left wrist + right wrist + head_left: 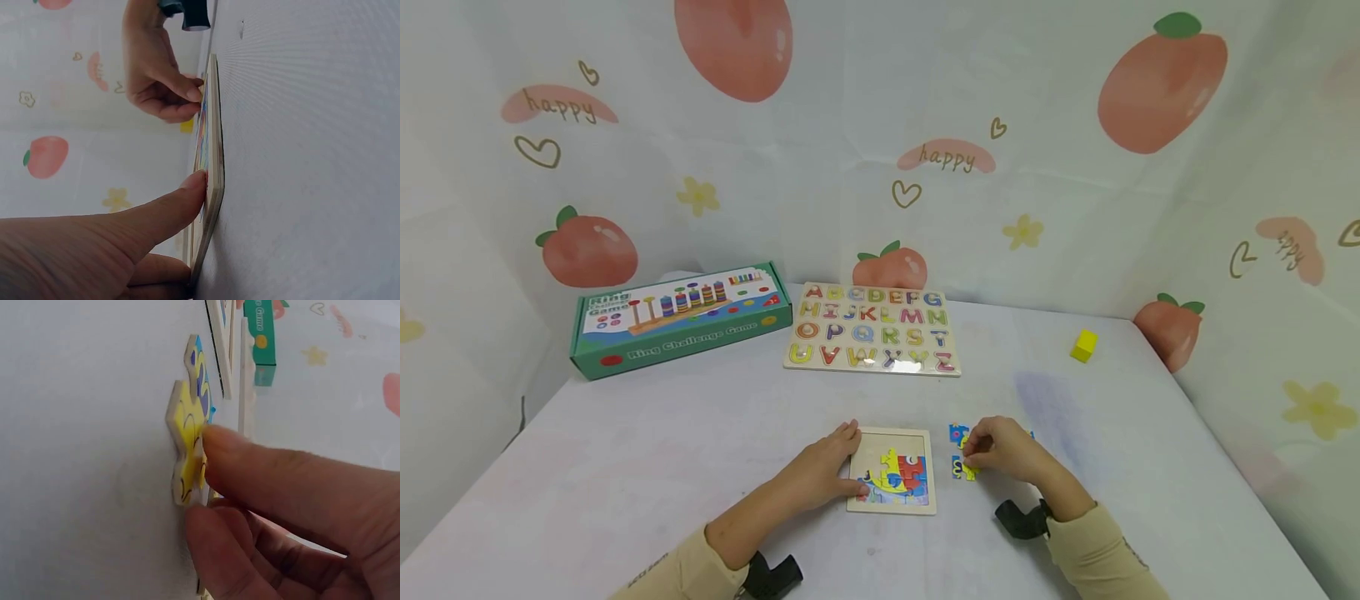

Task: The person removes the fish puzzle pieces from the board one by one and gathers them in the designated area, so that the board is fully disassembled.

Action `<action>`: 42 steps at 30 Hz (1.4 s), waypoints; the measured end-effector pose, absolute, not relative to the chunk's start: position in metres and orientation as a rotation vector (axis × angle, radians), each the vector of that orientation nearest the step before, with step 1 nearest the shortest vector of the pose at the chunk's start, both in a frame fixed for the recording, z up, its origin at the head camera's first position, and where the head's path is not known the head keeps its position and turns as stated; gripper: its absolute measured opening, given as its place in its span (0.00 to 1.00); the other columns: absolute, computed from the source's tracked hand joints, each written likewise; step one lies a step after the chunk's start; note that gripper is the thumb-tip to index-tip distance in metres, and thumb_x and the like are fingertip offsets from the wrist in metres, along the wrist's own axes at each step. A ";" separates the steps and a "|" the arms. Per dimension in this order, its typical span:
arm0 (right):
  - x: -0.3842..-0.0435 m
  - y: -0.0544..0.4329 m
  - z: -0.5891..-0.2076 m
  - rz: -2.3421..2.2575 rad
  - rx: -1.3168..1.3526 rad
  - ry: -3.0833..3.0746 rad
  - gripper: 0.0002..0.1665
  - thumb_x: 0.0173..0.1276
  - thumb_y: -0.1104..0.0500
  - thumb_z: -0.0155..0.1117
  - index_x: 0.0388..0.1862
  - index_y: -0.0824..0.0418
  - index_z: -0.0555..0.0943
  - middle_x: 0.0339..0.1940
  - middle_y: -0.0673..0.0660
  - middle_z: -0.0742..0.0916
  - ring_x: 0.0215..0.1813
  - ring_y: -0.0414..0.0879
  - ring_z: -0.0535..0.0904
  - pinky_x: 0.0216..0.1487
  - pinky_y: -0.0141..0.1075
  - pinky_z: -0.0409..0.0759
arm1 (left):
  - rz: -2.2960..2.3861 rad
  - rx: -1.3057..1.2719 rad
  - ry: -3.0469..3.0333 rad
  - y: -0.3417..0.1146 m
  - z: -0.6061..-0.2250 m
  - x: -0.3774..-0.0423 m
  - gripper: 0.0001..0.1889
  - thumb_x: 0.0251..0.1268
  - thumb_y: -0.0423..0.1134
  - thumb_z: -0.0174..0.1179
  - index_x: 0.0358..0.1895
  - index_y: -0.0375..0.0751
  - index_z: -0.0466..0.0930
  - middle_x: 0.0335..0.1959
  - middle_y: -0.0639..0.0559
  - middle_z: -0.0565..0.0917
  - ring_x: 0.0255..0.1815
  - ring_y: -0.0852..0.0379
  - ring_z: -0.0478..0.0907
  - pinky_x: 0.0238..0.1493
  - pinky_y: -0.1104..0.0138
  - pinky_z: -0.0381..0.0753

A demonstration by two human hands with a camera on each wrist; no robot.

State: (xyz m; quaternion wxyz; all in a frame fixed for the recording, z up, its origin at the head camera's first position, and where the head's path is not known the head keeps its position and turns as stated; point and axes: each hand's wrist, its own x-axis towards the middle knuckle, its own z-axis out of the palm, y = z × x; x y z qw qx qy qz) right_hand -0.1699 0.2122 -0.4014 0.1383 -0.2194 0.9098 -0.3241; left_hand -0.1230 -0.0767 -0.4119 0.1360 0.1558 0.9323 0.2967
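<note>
A square wooden jigsaw puzzle board (891,507) lies on the table, partly filled with yellow, red and blue pieces. My left hand (820,471) holds its left side, thumb on the near left part and fingers at the far left corner. In the left wrist view the thumb (190,197) presses on the board's edge. Right of the board, my right hand (1003,450) pinches a small yellow puzzle piece between thumb and index finger, mostly hidden by the fingers. Loose pieces (957,467) lie under and beside that hand; the right wrist view shows a yellow piece (187,419) flat on the table.
Behind the board lies a wooden alphabet board (872,330). A green Ring Challenge Game box (681,321) stands at the back left. One yellow block (1084,346) sits at the back right. A printed curtain (820,167) hangs behind the white table (700,442).
</note>
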 end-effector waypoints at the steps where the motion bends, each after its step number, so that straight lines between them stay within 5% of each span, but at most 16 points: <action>1: -0.171 0.213 -0.401 -0.938 -0.645 2.635 0.05 0.54 0.64 0.70 0.27 0.63 0.81 0.26 0.50 0.82 0.28 0.39 0.72 0.27 0.26 0.73 | 0.863 0.447 2.698 -0.077 -0.412 -0.123 0.43 0.49 0.47 0.69 0.67 0.29 0.61 0.72 0.40 0.58 0.74 0.43 0.52 0.69 0.47 0.59; 19: -0.184 0.175 -0.388 -0.907 -0.841 2.533 0.08 0.56 0.60 0.70 0.33 0.63 0.82 0.30 0.51 0.83 0.31 0.39 0.73 0.31 0.26 0.76 | 0.684 0.494 2.761 -0.058 -0.404 -0.131 0.43 0.52 0.52 0.66 0.67 0.29 0.61 0.72 0.38 0.58 0.74 0.44 0.53 0.69 0.51 0.61; 42: -0.174 0.121 -0.389 -0.852 -0.721 2.434 0.11 0.52 0.65 0.72 0.35 0.64 0.80 0.31 0.52 0.81 0.32 0.42 0.72 0.34 0.30 0.75 | 0.646 0.526 2.728 -0.049 -0.409 -0.129 0.42 0.53 0.52 0.66 0.66 0.30 0.62 0.72 0.39 0.60 0.74 0.45 0.54 0.68 0.52 0.63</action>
